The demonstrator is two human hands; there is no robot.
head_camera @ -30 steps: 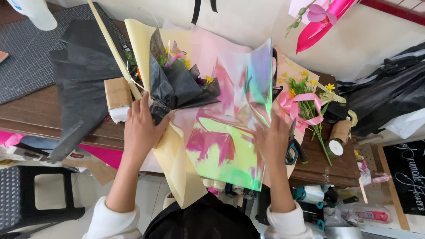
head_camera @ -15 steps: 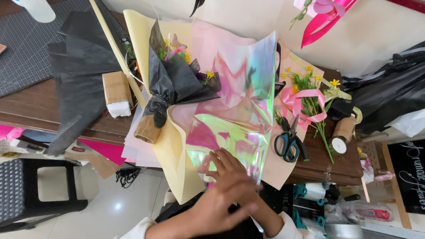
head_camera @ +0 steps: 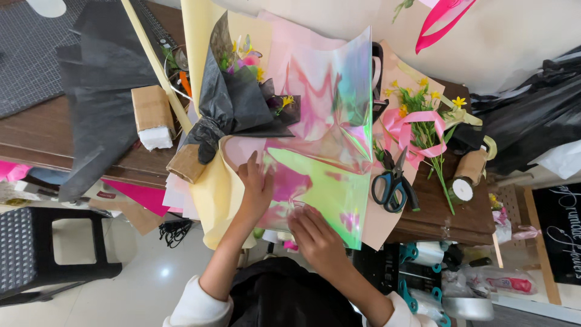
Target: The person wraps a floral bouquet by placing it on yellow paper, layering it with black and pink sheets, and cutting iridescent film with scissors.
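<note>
Two hands flat on the shiny rainbow film (head_camera: 321, 151), nothing gripped: left hand (head_camera: 255, 184) presses its near left part, right hand (head_camera: 315, 236) its front edge. The film lies over yellow paper (head_camera: 215, 200) on the table (head_camera: 36, 136), beside the black-wrapped bouquet (head_camera: 233, 109), scissors (head_camera: 393, 181) to its right.

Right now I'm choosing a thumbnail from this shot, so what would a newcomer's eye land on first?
The iridescent wrapping sheet in the middle of the table, shimmering pink and green, with the left hand and right hand both pressing flat on its near edge. Next, the small bouquet in black paper lying at its upper left corner. To the right, blue-handled scissors sit beside yellow flowers tied with a pink ribbon.
</note>
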